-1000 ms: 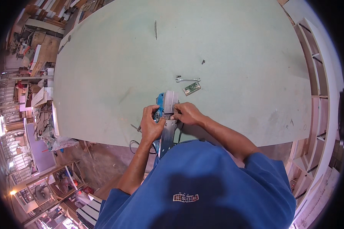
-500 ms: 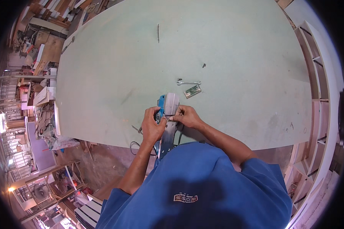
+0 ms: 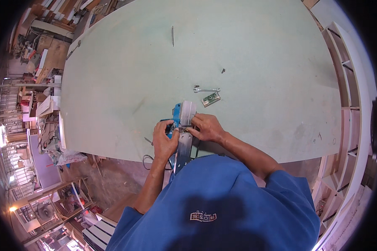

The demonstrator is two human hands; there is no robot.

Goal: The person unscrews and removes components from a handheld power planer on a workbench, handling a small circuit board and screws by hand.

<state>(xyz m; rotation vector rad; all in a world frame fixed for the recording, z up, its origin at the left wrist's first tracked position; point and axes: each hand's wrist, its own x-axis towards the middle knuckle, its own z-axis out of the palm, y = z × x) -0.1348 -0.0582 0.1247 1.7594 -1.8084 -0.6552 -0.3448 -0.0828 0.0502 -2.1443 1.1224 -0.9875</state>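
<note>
A blue electric hand planer (image 3: 188, 109) lies sole-up at the near edge of the table, its silver sole plates facing me. My left hand (image 3: 165, 138) closes round its left side, the thumb at the gap between the plates. From the right, my right hand (image 3: 208, 127) bends its fingers over the same gap, thumb pressed in close. Anything small between those fingertips is hidden. Beyond the planer are an open-ended wrench (image 3: 207, 90) and a metal block with bolts (image 3: 211, 99).
On the pale green table (image 3: 264, 62) lie a small bolt (image 3: 223, 70), a thin metal strip (image 3: 173, 36) and, at the far left edge, a tool (image 3: 73, 49). White shelving (image 3: 347, 104) borders the right side. Wood scraps and clutter (image 3: 48, 104) pile up on the left.
My right hand has turned further over the planer's gap, with its fingers curled at the sole's right edge. My left hand has shifted slightly left, its thumb now nearer upright.
</note>
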